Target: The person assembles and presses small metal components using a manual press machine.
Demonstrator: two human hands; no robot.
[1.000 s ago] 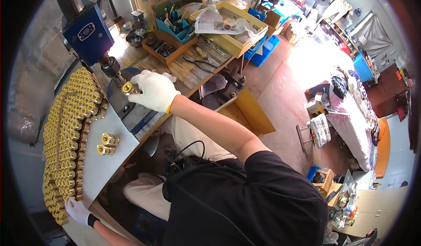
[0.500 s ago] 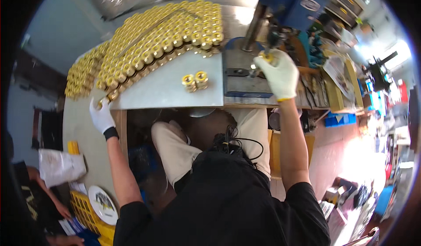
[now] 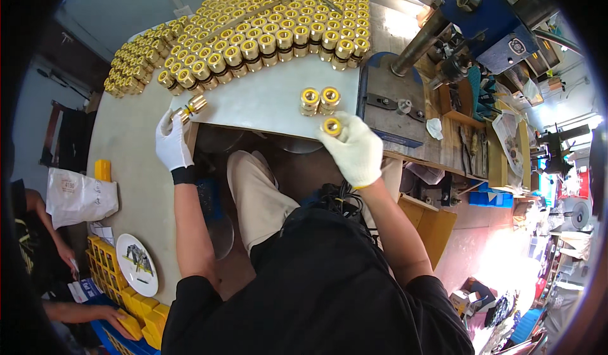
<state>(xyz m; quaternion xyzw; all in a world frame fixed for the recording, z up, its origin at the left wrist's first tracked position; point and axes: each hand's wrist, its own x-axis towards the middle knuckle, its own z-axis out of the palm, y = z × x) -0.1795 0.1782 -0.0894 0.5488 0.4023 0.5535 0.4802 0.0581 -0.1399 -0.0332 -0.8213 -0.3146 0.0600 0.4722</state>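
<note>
My left hand (image 3: 172, 143), in a white glove with a black cuff, grips a brass fitting (image 3: 195, 106) tilted on its side, at the near edge of the white board (image 3: 253, 105). In my right hand (image 3: 356, 155), also gloved, another brass fitting is pinched upright, its yellow-rimmed bore facing up. Just beyond it, two brass fittings (image 3: 309, 98) stand side by side on the board. Behind them, rows of similar fittings (image 3: 266, 41) stand packed together. The metal base (image 3: 405, 98) of a blue drill press (image 3: 484, 13) lies right of my right hand.
Right of the press are hand tools (image 3: 474, 143) and a yellow tray (image 3: 500, 165). On the left lie a white bag (image 3: 82, 196), a white plate (image 3: 137, 266) of small dark parts and yellow boxes (image 3: 104, 260). Another person's hand (image 3: 117, 320) touches a yellow box there.
My right hand has come left from the drill press with a brass fitting. My left hand now holds its fitting tilted, clear of the row. The view has shifted.
</note>
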